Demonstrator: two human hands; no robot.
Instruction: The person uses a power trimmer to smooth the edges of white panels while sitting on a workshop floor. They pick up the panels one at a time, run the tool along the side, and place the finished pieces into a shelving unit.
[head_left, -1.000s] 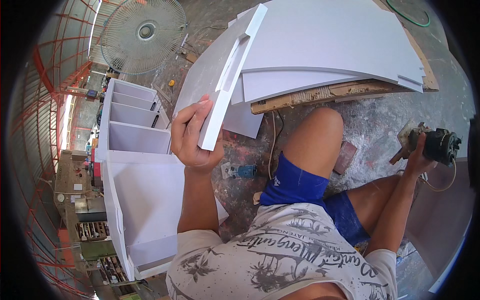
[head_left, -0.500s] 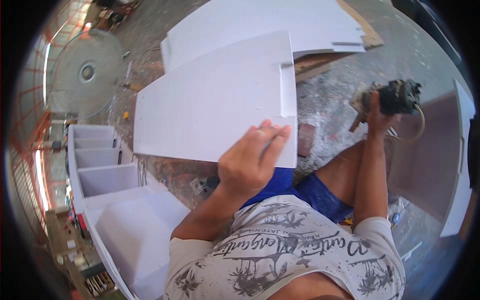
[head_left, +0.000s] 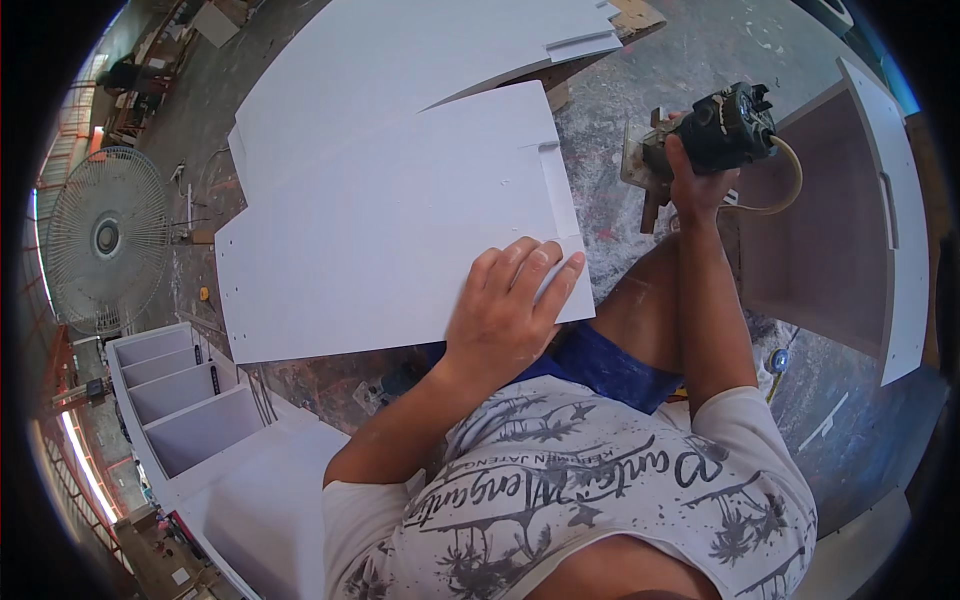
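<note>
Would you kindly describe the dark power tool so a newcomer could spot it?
Find the big white panel under the left hand. To its right, the right hand grips the tool. Its dark body and looping cable distinguish it from the pale panel and cabinet.

A big, flat, smooth white board sits face up, with its shorter side on the left and its longer side on the right. Near the right side, a long, shallow white groove is cut into it. A few tiny white bits lie on top.

A chunky dark power tool with a round body is up in the air, right of the board and not touching it. It is tipped sideways, its pale flat plate facing left. A bendy cream cord loops from its back.
</note>
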